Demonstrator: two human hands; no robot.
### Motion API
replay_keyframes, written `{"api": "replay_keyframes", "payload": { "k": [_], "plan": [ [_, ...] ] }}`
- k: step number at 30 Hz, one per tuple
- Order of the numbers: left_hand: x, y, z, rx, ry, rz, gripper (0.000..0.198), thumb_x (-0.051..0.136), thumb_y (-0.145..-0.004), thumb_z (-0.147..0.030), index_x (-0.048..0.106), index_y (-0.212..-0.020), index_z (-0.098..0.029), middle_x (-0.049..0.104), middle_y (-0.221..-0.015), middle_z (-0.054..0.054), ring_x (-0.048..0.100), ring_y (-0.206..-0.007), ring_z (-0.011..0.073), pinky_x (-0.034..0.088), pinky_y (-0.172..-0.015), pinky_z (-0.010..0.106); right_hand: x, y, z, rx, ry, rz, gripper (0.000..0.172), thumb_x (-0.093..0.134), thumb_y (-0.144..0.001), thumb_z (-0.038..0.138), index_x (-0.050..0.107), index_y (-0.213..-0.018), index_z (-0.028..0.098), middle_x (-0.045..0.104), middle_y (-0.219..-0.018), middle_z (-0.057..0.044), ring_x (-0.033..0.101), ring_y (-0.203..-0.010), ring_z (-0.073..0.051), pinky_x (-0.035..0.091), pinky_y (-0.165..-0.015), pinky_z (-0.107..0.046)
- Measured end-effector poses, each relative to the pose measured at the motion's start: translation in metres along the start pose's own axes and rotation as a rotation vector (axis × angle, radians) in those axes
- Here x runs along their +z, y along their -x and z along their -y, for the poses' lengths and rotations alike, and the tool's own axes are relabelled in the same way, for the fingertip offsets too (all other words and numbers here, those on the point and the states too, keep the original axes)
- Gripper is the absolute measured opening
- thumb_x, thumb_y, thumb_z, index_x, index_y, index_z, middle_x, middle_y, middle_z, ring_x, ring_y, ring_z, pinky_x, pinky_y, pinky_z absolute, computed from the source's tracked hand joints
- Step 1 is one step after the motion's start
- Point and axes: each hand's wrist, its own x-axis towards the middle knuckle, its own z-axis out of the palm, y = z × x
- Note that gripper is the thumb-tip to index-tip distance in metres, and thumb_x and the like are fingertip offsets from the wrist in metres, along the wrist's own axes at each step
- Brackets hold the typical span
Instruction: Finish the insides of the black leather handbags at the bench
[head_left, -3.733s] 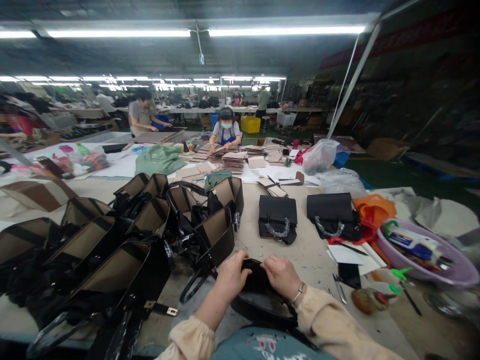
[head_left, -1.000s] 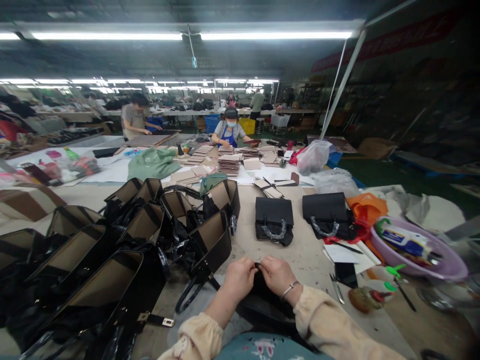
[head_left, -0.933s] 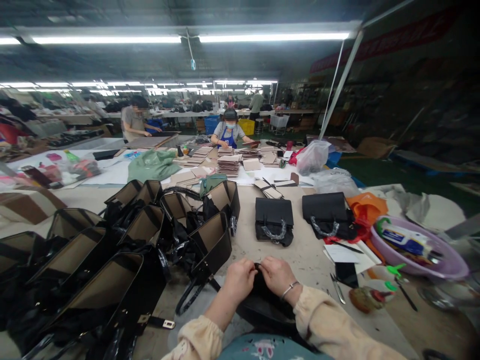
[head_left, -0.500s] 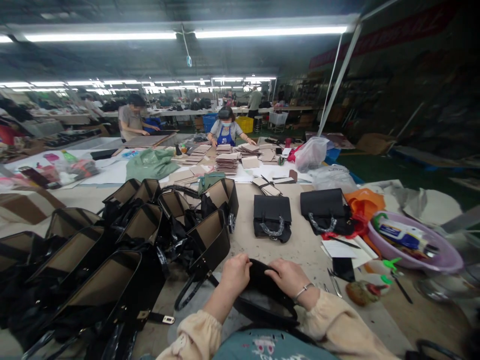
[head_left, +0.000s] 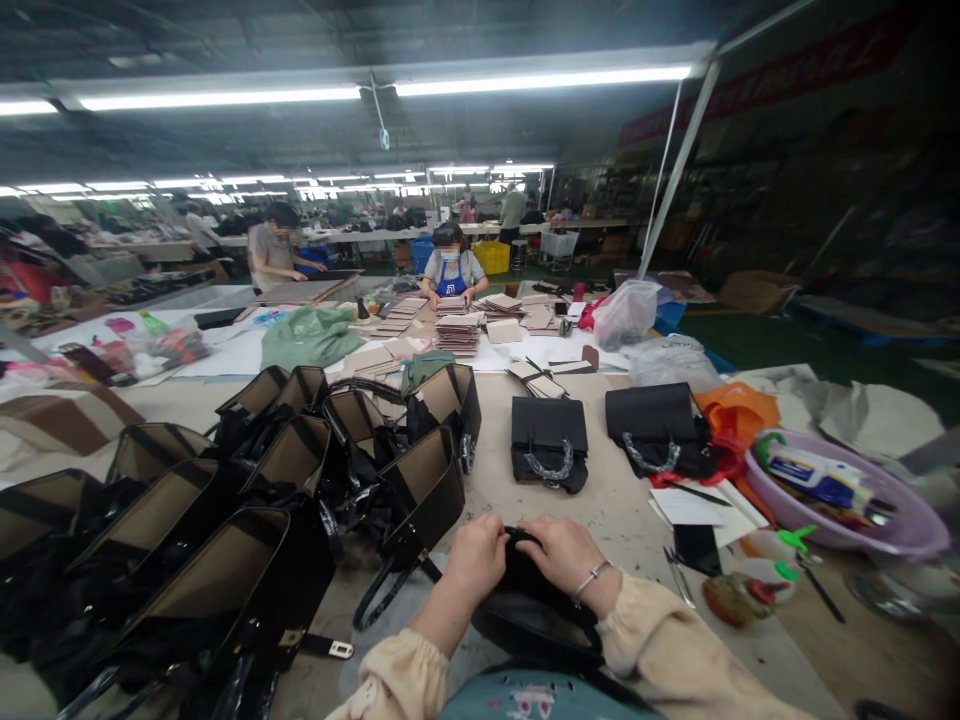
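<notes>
In front of my body is a black handbag (head_left: 536, 620), its far edge pinched between both hands. My left hand (head_left: 478, 556) has its fingers closed on that edge from the left. Close beside it, my right hand (head_left: 564, 562), with a bracelet at the wrist, grips the same edge from the right. My forearms and apron cover part of the bag's near side. Just left stands an open black handbag (head_left: 427, 490) with a tan inside. Beyond my hands a finished-looking black handbag (head_left: 549, 440) lies with its wrapped handle towards me.
Several open black bags (head_left: 210, 570) crowd the left of the table. At right are another black bag (head_left: 651, 425), a purple basin (head_left: 919, 535), tweezers (head_left: 679, 578) and a glue bottle (head_left: 739, 597). A co-worker (head_left: 452, 268) sits behind stacked panels (head_left: 457, 335).
My hands have come closer together along the bag's edge, the right one shifting left. The view has tilted slightly. The co-worker opposite has brought both hands together at the stack.
</notes>
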Motion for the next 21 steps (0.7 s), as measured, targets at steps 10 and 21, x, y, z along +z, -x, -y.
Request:
{"api": "replay_keyframes", "payload": {
  "k": [10, 21],
  "plan": [
    [-0.005, 0.013, 0.004, 0.028, 0.272, -0.030, 0.022, 0.055, -0.073, -0.018, 0.053, -0.095, -0.022, 0.063, -0.096, 0.002, 0.059, -0.090, 0.0155, 0.045, -0.081, 0.026, 0.010, -0.011, 0.004, -0.105, 0.022, -0.029, 0.025, 0.040, -0.089, 0.029, 0.064, -0.094, 0.024, 0.067, -0.084, -0.002, 0.060, -0.077, -0.016, 0.040, -0.065, -0.025],
    [-0.003, 0.018, 0.002, -0.259, 0.023, 0.143, 0.038, 0.060, -0.072, -0.035, 0.054, -0.106, -0.019, 0.067, -0.098, 0.009, 0.061, -0.094, 0.0239, 0.045, -0.082, 0.034, 0.005, -0.011, 0.010, -0.070, 0.082, 0.006, 0.025, 0.039, -0.089, 0.029, 0.063, -0.083, 0.022, 0.067, -0.083, -0.003, 0.061, -0.076, -0.016, 0.038, -0.063, -0.025]
  ]
}}
